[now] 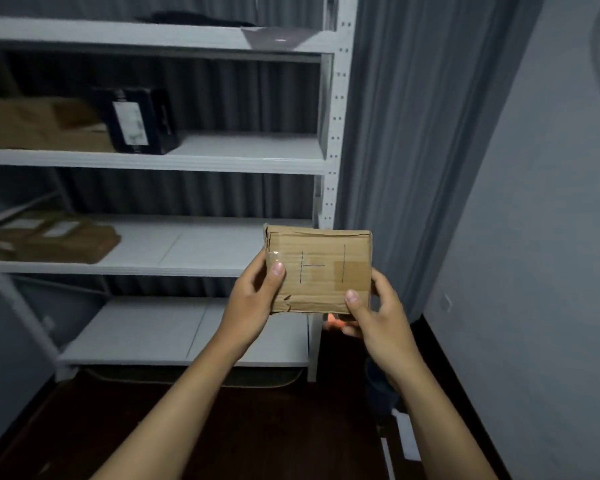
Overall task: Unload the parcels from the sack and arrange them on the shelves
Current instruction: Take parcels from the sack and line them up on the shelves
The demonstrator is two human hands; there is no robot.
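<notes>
Left of the box, shelves [153,161] already hold parcels, so my left hand [253,303] and right hand [374,313] clamp the cardboard box [321,270] by its sides, flat and level, ready to slide onto a bare shelf.

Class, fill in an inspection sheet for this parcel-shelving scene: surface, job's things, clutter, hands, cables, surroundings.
Surface: white metal shelving unit with several tiers; the lowest shelf holds nothing visible.
Job's things: cardboard parcel, taped and pen-marked, held in front of the shelves; dark box and brown parcels on an upper shelf; a flat brown parcel one shelf down. Sack not in view.
Clutter: nothing seen.
Hands: left hand and right hand grip the parcel's opposite edges.
Cables: nothing seen.
Surroundings: grey curtain, dark floor.
</notes>
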